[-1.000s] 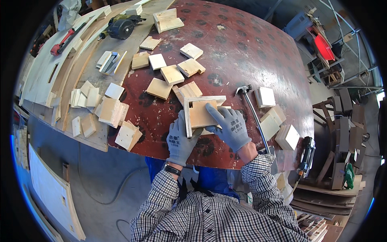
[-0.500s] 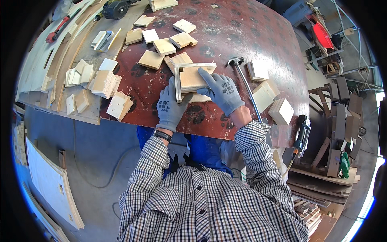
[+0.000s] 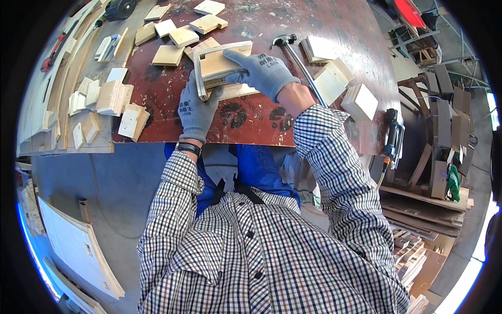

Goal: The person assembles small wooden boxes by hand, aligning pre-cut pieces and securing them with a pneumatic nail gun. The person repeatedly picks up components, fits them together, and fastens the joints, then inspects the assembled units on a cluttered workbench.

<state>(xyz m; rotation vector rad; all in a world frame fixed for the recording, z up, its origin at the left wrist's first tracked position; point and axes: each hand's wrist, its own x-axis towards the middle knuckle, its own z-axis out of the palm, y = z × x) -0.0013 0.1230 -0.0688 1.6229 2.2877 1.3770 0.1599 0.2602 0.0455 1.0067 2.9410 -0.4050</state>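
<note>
Both of my hands wear grey work gloves and meet at an L-shaped plywood piece (image 3: 199, 78) near the table's front edge. My left hand (image 3: 196, 112) is closed on its lower left end, with some fingers hidden beneath it. A small pale wooden block (image 3: 215, 63) sits in the inner corner of the L. My right hand (image 3: 264, 73) grips that block from the right, its fingers on top and its thumb at the near side. Another flat wood piece (image 3: 238, 91) shows just under them. To the right of my right hand lies a claw hammer (image 3: 300, 65), its handle slanting toward me.
Loose wood blocks (image 3: 183, 36) lie scattered beyond my hands on the dark red table (image 3: 251, 125). More stacked blocks (image 3: 112, 98) stand at left, and others (image 3: 360, 103) at right. An air tool with a hose (image 3: 391, 136) hangs at the table's right edge.
The whole view has shifted, so the table and blocks appear farther up and left. Both hands keep hold of the wood, which is tilted slightly more. The block stays inside the L.
</note>
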